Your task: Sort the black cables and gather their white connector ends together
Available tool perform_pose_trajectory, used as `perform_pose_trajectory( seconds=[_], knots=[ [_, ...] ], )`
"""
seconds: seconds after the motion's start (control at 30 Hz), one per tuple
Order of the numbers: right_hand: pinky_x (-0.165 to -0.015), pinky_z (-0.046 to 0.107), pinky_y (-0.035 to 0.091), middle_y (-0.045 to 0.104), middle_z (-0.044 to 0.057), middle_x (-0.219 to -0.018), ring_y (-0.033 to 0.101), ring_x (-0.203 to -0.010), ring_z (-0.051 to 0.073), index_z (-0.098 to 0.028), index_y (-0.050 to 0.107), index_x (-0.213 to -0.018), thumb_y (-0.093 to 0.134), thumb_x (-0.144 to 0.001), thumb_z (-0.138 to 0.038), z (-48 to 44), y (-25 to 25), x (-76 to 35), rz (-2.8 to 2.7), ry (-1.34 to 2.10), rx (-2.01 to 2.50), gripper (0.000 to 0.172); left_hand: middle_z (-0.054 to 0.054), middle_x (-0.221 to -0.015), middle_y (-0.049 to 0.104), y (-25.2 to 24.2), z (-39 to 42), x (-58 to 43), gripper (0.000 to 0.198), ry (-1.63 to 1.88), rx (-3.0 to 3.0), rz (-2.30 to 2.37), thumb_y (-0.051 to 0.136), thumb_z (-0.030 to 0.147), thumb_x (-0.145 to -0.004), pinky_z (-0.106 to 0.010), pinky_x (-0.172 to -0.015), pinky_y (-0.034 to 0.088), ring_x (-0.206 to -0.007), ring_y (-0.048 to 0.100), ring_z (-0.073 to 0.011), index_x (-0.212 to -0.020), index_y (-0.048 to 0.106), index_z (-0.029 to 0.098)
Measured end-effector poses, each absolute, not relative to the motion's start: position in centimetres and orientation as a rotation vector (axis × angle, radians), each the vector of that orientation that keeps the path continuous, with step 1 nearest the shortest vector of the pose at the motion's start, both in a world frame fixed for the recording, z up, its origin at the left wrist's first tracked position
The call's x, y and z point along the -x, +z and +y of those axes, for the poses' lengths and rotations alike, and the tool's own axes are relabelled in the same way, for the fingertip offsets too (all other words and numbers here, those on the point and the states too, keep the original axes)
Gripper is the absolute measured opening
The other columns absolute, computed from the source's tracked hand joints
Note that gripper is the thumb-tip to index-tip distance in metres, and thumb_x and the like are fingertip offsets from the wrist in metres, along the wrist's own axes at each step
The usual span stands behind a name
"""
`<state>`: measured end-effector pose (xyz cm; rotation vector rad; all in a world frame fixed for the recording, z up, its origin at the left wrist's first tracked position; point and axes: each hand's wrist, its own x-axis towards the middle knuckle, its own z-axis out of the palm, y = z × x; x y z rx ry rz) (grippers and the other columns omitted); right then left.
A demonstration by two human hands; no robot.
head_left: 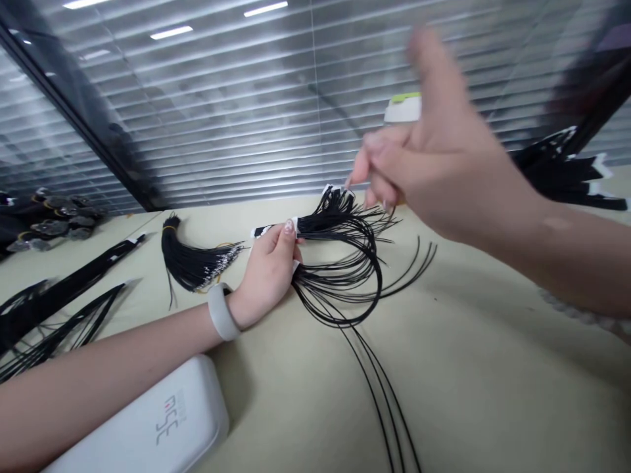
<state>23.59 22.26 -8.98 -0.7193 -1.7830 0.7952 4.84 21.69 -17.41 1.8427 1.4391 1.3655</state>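
My left hand (270, 263) is closed around a bundle of thin black cables (340, 279) just above the table. The cables loop to the right of the fingers. Several loose ends trail right, and some run toward the near edge. White connectors or tags show at the gathered ends. My right hand (419, 157) is raised to the right of the bundle, partly blurred, one finger stretched up and the others curled in a pinch. A thin, blurred black cable (332, 105) seems to pass through this pinch; its far end is unclear.
A tied bunch of black cables (190, 256) with metallic ends lies left of my left hand. More black cable bundles (69, 295) lie farther left and at the back right (566, 171). A white box-shaped device (162, 420) sits under my left forearm. Window blinds (221, 118) stand behind the table.
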Motion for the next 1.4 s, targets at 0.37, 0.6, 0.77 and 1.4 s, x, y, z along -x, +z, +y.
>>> perform_pose_trajectory(
  seconds=[0.37,0.6,0.77,1.4],
  knots=[
    [-0.046,0.021,0.030,0.049,-0.003,-0.056,0.040,-0.049,0.005,-0.014,0.061,-0.069,0.057,-0.083,-0.020,22.9,-9.1,-23.8,-1.901,0.502,0.950,0.016,0.003,-0.053,0.046,-17.2,21.4,-4.9,0.036,1.328,-1.875,1.440,0.033,0.033,-0.093,-0.025,-0.055,0.035,-0.051,0.042,-0.0112,-0.062,0.044,0.019],
    [-0.053,0.025,0.029,0.048,-0.005,-0.050,0.041,-0.050,0.007,-0.016,0.053,-0.053,0.060,-0.077,-0.020,23.7,-12.2,-22.7,-2.224,0.204,1.004,0.025,0.002,-0.054,0.045,-17.3,21.5,-4.7,0.036,1.325,-1.903,1.439,0.033,0.032,-0.093,-0.025,-0.054,0.034,-0.052,0.042,-0.0117,-0.062,0.046,0.018],
    [-0.052,0.026,0.026,0.044,-0.005,-0.050,0.037,-0.050,0.007,-0.016,0.046,-0.052,0.055,-0.079,-0.019,23.8,-13.5,-22.3,-2.214,0.231,1.005,0.028,0.003,-0.053,0.045,-17.2,21.4,-4.8,0.036,1.318,-1.920,1.393,0.033,0.032,-0.093,-0.025,-0.053,0.034,-0.051,0.041,-0.0117,-0.063,0.046,0.019],
    [-0.047,0.026,0.023,0.035,-0.005,-0.049,0.033,-0.049,0.008,-0.017,0.033,-0.049,0.049,-0.075,-0.020,23.6,-13.9,-21.9,-2.135,0.453,1.071,0.031,0.002,-0.052,0.045,-16.7,20.8,-5.0,0.040,1.237,-2.040,1.408,0.032,0.031,-0.093,-0.024,-0.054,0.036,-0.052,0.042,-0.0119,-0.057,0.044,0.018]
  ],
)
